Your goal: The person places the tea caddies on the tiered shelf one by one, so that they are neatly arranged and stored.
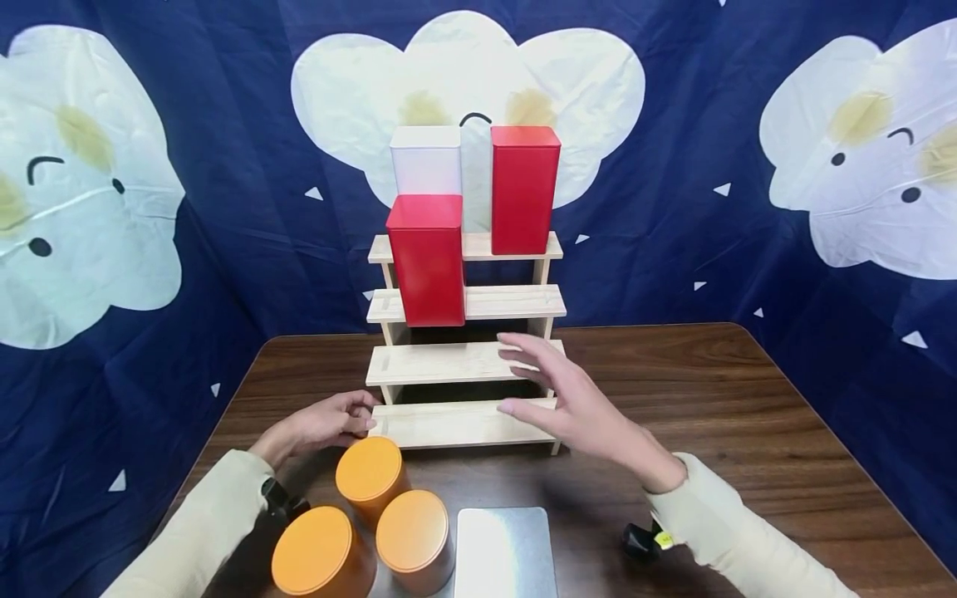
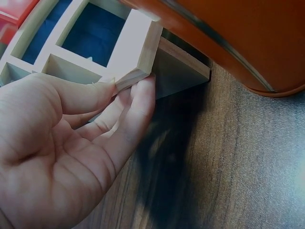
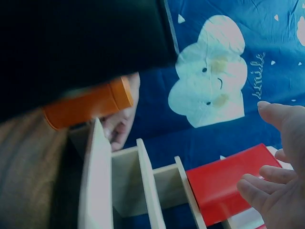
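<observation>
A pale wooden four-step display rack (image 1: 441,422) stands on the table. My left hand (image 1: 321,423) pinches the left end of its lowest step, thumb above and fingers beneath, as the left wrist view shows at the board's end (image 2: 136,50). My right hand (image 1: 571,407) hovers near the rack's right side with spread, slightly bent fingers, holding nothing. One red tin (image 1: 429,270) stands on the second step from the top, at the left. Another red tin (image 1: 523,195) and a white tin (image 1: 426,162) stand on the top step.
Three orange round tins, one of them a near tin (image 1: 414,531), stand before the rack close to my left forearm. Beside them is a silver flat-topped box (image 1: 504,552). A blue cloth (image 1: 635,282) with smiling clouds hangs behind the brown wooden table (image 1: 755,432).
</observation>
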Action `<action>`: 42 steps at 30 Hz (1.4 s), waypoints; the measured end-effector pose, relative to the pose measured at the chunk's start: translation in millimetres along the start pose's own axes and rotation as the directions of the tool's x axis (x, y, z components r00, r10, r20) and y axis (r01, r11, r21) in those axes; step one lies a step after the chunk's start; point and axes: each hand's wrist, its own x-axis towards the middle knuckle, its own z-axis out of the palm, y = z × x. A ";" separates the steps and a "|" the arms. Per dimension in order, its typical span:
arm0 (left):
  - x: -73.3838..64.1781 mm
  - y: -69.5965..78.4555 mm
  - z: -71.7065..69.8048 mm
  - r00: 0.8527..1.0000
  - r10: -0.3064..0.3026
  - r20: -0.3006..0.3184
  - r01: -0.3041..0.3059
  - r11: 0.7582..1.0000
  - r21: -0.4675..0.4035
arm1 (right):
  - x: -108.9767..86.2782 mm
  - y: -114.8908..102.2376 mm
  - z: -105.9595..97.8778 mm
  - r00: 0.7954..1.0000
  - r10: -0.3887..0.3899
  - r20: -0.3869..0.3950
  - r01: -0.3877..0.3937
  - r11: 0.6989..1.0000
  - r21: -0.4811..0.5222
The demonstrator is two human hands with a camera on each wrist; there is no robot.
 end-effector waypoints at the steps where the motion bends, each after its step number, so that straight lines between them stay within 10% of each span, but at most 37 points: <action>1: 0.2 0.0 0.1 1.000 -0.004 -0.002 0.004 1.000 0.001 | -4.1 -0.5 1.6 1.000 0.001 0.012 -0.001 1.000 -0.001; 23: 4.3 3.3 -1.0 1.000 -0.014 -0.010 0.014 1.000 0.026 | -71.3 -14.7 20.7 0.970 0.047 0.238 -0.020 0.993 -0.114; 36: 2.7 1.9 -0.7 1.000 -0.006 -0.011 0.006 1.000 0.027 | -103.3 -23.9 15.1 0.859 0.275 0.432 -0.195 0.955 -0.222; 42: 2.1 0.1 -0.3 1.000 0.001 -0.004 -0.001 1.000 0.024 | -108.3 -33.9 14.7 0.763 0.431 0.482 -0.412 0.899 -0.150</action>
